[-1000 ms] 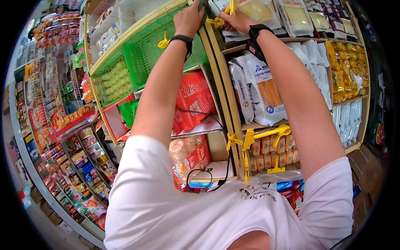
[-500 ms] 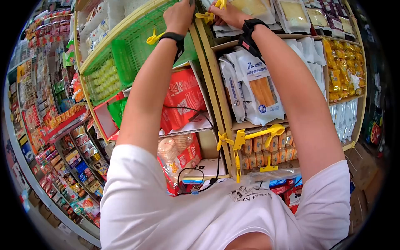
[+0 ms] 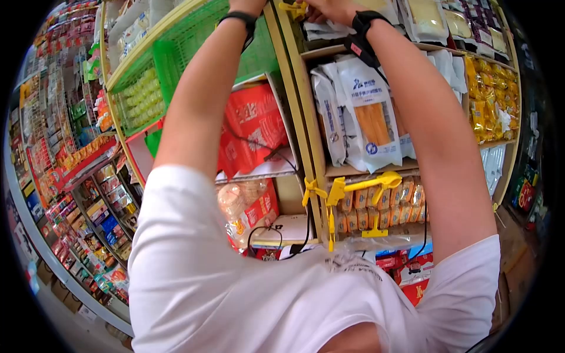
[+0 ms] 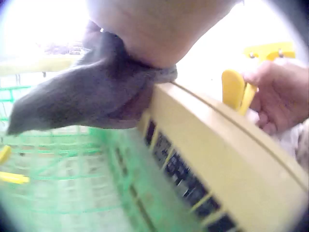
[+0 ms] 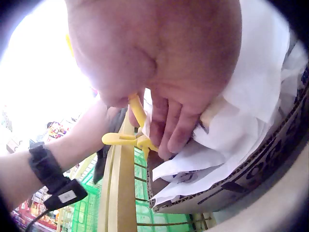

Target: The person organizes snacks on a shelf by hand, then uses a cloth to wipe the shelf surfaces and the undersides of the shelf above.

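Note:
At the top edge of the head view, my left hand [image 3: 247,6] is mostly cut off. In the left wrist view it grips a dark grey cloth [image 4: 91,96], which lies over the pale yellow shelf edge [image 4: 217,130]. My right hand [image 3: 332,8] is just across that edge. Its fingers are curled at a yellow plastic clip [image 5: 120,139] fixed on the shelf edge, and the left wrist view shows them pinching the yellow clip [image 4: 233,89]. White packets [image 5: 203,169] in a cardboard box are beside the right fingers.
A green basket [image 3: 200,53] stands left of the shelf edge. Below are red snack bags [image 3: 256,123], white bread bags [image 3: 368,117] and a yellow label holder [image 3: 365,187]. A black cable [image 3: 309,223] hangs by the middle post.
Both hands have shifted up toward the top edge of the head view, the left nearly leaving it. The shelves appear slightly further left. The right hand stays by the yellow clip.

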A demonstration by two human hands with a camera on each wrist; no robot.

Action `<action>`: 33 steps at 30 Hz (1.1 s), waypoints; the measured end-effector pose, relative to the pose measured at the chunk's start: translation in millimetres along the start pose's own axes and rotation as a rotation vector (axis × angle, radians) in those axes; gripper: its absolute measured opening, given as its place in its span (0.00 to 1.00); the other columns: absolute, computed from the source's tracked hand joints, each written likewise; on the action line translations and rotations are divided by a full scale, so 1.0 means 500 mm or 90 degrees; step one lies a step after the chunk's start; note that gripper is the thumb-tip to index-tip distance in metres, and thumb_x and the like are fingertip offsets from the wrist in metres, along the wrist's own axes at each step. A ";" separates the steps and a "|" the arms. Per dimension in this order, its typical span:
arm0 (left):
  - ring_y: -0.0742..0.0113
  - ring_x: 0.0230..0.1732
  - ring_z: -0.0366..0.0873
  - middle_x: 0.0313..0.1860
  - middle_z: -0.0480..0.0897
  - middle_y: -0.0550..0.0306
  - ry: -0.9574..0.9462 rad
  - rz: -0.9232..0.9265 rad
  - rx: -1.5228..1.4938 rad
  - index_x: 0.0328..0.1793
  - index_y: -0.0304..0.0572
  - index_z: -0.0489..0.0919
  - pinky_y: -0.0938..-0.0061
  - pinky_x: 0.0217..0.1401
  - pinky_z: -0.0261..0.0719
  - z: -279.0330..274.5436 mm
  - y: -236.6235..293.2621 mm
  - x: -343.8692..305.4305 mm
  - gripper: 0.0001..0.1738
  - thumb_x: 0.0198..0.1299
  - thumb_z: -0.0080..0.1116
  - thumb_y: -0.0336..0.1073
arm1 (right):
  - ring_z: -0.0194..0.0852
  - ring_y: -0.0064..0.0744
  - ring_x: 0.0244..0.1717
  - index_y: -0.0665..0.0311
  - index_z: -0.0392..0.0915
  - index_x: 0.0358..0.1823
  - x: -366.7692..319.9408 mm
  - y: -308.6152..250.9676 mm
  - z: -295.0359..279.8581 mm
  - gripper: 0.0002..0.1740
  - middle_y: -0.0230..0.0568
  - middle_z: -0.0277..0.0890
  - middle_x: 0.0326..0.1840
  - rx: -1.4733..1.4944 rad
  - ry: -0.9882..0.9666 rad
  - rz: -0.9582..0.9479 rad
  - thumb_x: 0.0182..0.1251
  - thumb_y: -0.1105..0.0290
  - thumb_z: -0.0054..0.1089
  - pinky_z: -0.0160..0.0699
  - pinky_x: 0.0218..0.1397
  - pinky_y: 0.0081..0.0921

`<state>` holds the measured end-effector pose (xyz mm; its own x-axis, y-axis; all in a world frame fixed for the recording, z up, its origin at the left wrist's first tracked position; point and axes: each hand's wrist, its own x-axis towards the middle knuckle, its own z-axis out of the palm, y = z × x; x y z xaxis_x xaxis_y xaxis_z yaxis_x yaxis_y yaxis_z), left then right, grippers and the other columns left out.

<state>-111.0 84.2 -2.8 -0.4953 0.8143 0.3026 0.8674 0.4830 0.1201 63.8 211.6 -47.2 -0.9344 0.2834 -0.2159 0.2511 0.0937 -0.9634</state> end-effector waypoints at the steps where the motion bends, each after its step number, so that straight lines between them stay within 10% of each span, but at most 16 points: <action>1: 0.37 0.30 0.84 0.31 0.86 0.42 0.000 -0.004 0.000 0.54 0.51 0.79 0.43 0.34 0.80 0.007 0.002 -0.002 0.15 0.77 0.48 0.49 | 0.82 0.30 0.25 0.67 0.82 0.37 0.002 -0.003 -0.004 0.20 0.39 0.83 0.26 0.008 -0.024 -0.004 0.81 0.58 0.52 0.83 0.30 0.28; 11: 0.37 0.34 0.86 0.32 0.87 0.40 -0.044 -0.041 -0.032 0.56 0.50 0.78 0.44 0.38 0.83 0.004 0.003 -0.026 0.18 0.77 0.48 0.53 | 0.86 0.34 0.33 0.69 0.81 0.43 0.006 -0.006 -0.002 0.17 0.46 0.86 0.36 0.019 -0.048 0.019 0.82 0.62 0.50 0.86 0.35 0.33; 14: 0.37 0.35 0.87 0.35 0.89 0.43 -0.074 -0.067 0.027 0.56 0.56 0.77 0.44 0.35 0.81 -0.007 0.027 -0.065 0.18 0.75 0.51 0.56 | 0.85 0.25 0.35 0.60 0.78 0.54 -0.013 -0.028 -0.012 0.23 0.37 0.82 0.37 -0.012 -0.050 -0.014 0.83 0.48 0.46 0.85 0.41 0.23; 17: 0.36 0.38 0.87 0.37 0.89 0.41 -0.140 0.092 0.067 0.58 0.55 0.77 0.44 0.36 0.82 -0.049 -0.009 -0.036 0.22 0.75 0.49 0.60 | 0.84 0.24 0.36 0.61 0.77 0.54 -0.016 -0.037 -0.005 0.24 0.37 0.80 0.38 -0.004 -0.050 0.002 0.84 0.47 0.44 0.85 0.43 0.23; 20: 0.35 0.42 0.87 0.41 0.89 0.38 -0.050 -0.037 0.105 0.61 0.57 0.80 0.42 0.40 0.83 -0.051 -0.067 0.064 0.25 0.76 0.45 0.63 | 0.84 0.24 0.37 0.61 0.76 0.54 -0.031 -0.065 -0.003 0.23 0.36 0.79 0.37 -0.008 -0.036 0.031 0.84 0.48 0.44 0.85 0.44 0.23; 27: 0.33 0.44 0.86 0.38 0.87 0.36 -0.014 -0.160 -0.008 0.55 0.48 0.81 0.41 0.49 0.81 0.009 -0.017 0.091 0.20 0.77 0.48 0.53 | 0.86 0.25 0.39 0.62 0.76 0.56 -0.031 -0.068 -0.009 0.23 0.37 0.80 0.41 -0.015 -0.061 0.048 0.84 0.49 0.43 0.85 0.45 0.23; 33: 0.32 0.40 0.86 0.35 0.88 0.37 -0.103 -0.036 0.045 0.50 0.43 0.83 0.41 0.47 0.82 -0.018 -0.046 0.111 0.19 0.75 0.48 0.49 | 0.84 0.24 0.39 0.62 0.77 0.56 -0.033 -0.056 -0.013 0.23 0.36 0.78 0.39 -0.007 -0.076 0.008 0.85 0.50 0.45 0.85 0.45 0.23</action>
<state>-158.0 115.1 19.9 -0.5495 0.8236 0.1402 0.8352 0.5462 0.0646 73.8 210.3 -15.6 -0.9545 0.1682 -0.2461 0.2650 0.1013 -0.9589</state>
